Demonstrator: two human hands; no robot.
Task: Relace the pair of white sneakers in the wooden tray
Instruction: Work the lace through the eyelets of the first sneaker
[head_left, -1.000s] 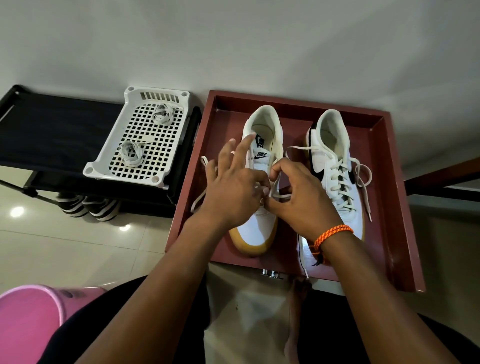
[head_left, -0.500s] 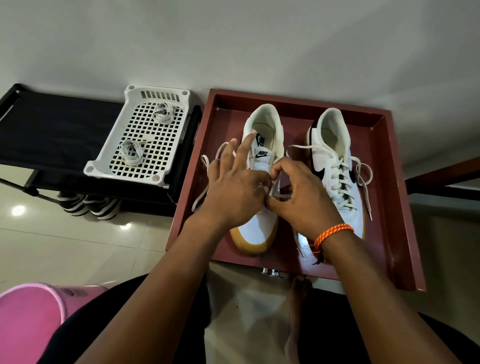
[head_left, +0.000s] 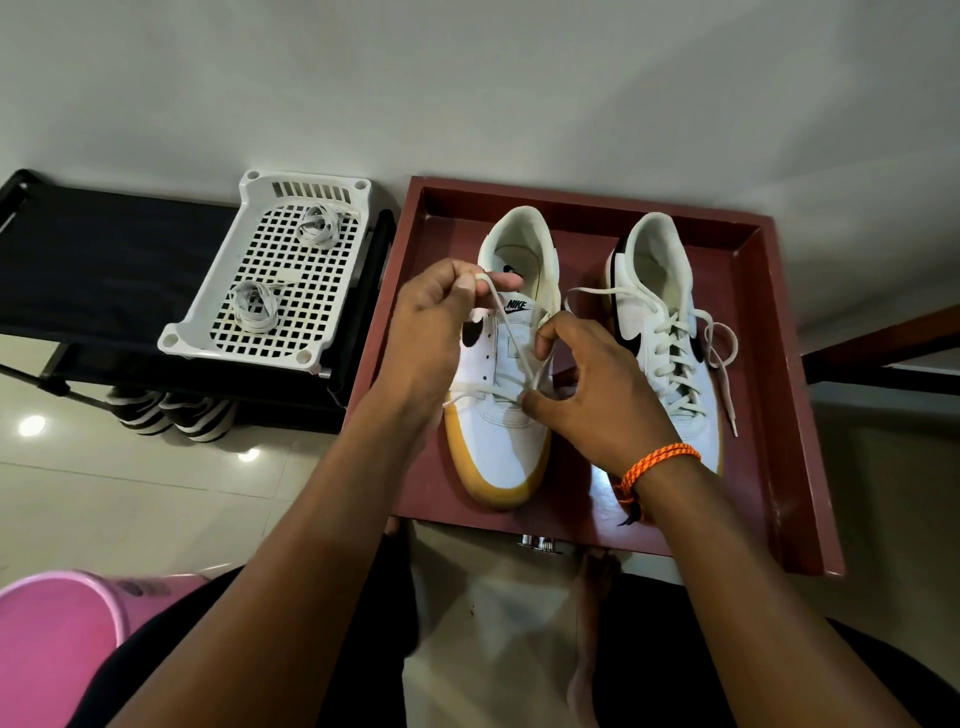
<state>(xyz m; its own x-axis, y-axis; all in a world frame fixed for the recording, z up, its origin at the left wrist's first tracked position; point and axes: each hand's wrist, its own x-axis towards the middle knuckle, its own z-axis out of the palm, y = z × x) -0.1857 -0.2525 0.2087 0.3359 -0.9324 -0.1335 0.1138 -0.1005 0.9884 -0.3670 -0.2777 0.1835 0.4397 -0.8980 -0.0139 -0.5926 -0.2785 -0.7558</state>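
A square red-brown wooden tray (head_left: 779, 415) with raised walls sits against the pale wall, and both white low-top sneakers lie inside it, toes toward the person. To its left stands a black fabric-topped rack (head_left: 104, 270) carrying a white perforated plastic basket (head_left: 208, 322), in which two coiled white laces (head_left: 253, 306) rest well apart. A pink plastic tub (head_left: 52, 639) shows at the lower left corner.

The right-hand sneaker (head_left: 670, 332) is laced through its eyelets, its loose lace ends trailing over the tray floor. The left-hand sneaker (head_left: 506, 415) with the tan gum sole carries only a first crossing near the toe — most eyelets are bare.

The left hand (head_left: 431, 332) pinches one end of the cream flat lace (head_left: 511, 338), raised above the tongue. The right hand (head_left: 587, 395), an orange braided cord bracelet (head_left: 657, 462) at its wrist, pinches the lace at the lower eyelets — fingers curled.
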